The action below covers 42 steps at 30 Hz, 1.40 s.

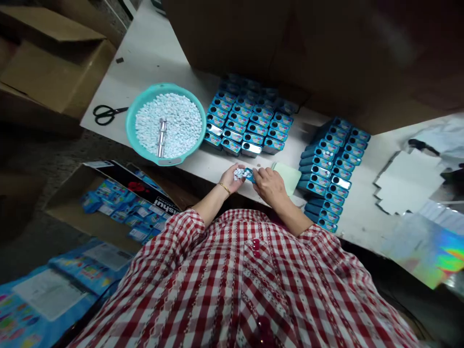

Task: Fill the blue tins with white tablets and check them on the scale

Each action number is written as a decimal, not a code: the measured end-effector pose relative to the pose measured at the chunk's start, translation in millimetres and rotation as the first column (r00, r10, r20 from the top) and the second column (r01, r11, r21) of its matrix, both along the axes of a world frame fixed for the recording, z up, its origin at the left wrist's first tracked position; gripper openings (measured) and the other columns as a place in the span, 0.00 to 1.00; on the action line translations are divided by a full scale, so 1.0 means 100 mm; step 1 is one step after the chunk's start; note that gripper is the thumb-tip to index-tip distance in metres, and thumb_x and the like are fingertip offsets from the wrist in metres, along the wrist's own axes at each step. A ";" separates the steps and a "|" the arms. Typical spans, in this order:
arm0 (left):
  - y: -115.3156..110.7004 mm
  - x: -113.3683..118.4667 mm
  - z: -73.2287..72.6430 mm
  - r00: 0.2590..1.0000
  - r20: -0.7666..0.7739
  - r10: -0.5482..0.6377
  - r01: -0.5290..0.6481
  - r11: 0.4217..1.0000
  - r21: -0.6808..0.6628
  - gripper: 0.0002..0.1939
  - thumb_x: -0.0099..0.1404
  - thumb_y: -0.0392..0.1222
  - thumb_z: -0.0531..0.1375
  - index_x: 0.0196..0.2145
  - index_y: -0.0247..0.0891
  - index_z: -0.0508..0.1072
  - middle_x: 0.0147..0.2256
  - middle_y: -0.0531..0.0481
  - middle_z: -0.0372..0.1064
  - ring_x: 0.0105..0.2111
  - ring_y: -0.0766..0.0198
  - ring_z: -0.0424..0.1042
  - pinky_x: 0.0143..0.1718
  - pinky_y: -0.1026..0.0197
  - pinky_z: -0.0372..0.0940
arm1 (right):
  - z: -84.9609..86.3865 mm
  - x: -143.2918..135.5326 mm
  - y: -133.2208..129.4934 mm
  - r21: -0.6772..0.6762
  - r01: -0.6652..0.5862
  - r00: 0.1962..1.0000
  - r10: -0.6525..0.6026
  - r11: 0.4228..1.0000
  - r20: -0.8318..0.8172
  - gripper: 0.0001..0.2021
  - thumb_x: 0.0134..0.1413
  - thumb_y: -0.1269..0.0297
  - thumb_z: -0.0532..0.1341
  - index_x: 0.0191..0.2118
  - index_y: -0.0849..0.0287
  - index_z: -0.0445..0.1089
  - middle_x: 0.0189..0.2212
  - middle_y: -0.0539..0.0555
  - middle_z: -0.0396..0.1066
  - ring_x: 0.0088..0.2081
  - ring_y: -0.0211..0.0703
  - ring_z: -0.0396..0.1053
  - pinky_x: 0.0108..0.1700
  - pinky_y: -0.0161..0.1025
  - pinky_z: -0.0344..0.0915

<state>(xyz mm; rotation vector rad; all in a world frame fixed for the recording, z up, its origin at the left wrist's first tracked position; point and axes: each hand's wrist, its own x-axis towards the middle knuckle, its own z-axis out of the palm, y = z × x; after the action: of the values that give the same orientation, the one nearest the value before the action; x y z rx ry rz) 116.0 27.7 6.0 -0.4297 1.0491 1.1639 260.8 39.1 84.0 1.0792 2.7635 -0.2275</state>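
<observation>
Left hand (232, 176) cupped palm-up at the near table edge, cradling a small heap of white tablets (238, 173). Right hand (267, 186) just beside it at 3 o'clock, fingers pinched around a small blue tin (249, 174) that sits between the two hands, touching both. A gold bangle (224, 188) circles the left wrist.

At 3 o'clock of the right hand, a pale green paper sheet (288, 175) lies flat on the table. Beyond it, still toward 3 o'clock, a long double row of blue tins (328, 169) stands on end, running from far to near edge. At 12 o'clock, a second block of blue tins (246, 121) stands packed in rows, round openings up.

At 10 o'clock, a teal plastic basin (132, 126) is full of white tablets, with a metal scoop (161, 137) lying in them. Black scissors (107, 114) lie at 9 o'clock of the basin.

Surface: a white tabletop (152, 53), plain, a little scuffed. Large brown cardboard (290, 43) walls off the far side. White die-cut card blanks (406, 183) lie far to 3 o'clock, with holographic foil sheet (431, 251) nearer the edge.

Floor at 8 o'clock: an open carton (68, 193) holding blue packets, printed blue sheets (43, 295) below it. More brown cartons (50, 63) at 10 o'clock. Dim room.
</observation>
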 end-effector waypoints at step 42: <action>-0.43 -0.26 0.05 0.997 0.063 -0.046 0.048 0.998 -0.030 0.16 0.67 0.38 0.48 0.27 0.31 0.70 0.25 0.48 0.64 0.23 0.71 0.65 0.20 0.72 0.62 | -0.54 1.81 -0.10 -0.128 0.729 0.453 -0.614 0.672 -0.647 0.19 0.57 0.53 0.55 0.51 0.57 0.66 0.44 0.58 0.70 0.47 0.47 0.67 0.49 0.49 0.66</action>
<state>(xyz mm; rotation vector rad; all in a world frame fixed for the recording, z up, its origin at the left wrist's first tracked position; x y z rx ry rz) 89.6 -15.2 10.6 -0.4608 1.0194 1.0870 441.7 28.8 30.3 2.5868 2.6774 -0.5658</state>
